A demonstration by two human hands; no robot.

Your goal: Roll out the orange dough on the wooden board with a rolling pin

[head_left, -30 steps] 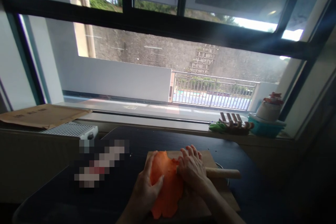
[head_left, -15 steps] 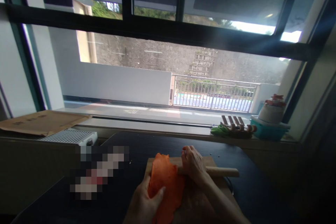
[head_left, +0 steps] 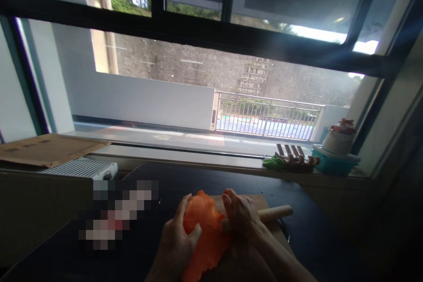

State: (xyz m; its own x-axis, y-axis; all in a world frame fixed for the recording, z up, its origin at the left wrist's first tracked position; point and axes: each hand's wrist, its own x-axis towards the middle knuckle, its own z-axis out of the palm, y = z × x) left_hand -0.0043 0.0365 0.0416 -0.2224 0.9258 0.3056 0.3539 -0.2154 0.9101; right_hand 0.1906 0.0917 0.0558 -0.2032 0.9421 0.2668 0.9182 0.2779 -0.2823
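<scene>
A flattened, ragged-edged sheet of orange dough (head_left: pixel 209 239), or something clay-like, lies partly over a brown board (head_left: pixel 259 202). My left hand (head_left: pixel 176 234) grips its left edge, thumb on top and fingers along the far left side. Just right of the sheet, my right hand (head_left: pixel 243 215) is closed over a pale wooden rolling pin (head_left: pixel 277 213). The pin's left end touches or nearly touches the sheet's right edge. Its right end sticks out past my hand, tilted slightly upward in view.
Board and dough rest on a dark table (head_left: pixel 139 211). A blurred-out patch (head_left: pixel 115 220) covers something on its left. Behind stands a window with a sill holding a brown rack-like item (head_left: pixel 294 158), a green cloth-like thing (head_left: pixel 272 162) and a teal box (head_left: pixel 335 161). A cardboard sheet (head_left: pixel 49 147) lies far left.
My left fingers have shifted up over the sheet's left edge. The rolling pin has turned a little, its right end now higher, with my right hand still on it. The view has moved slightly.
</scene>
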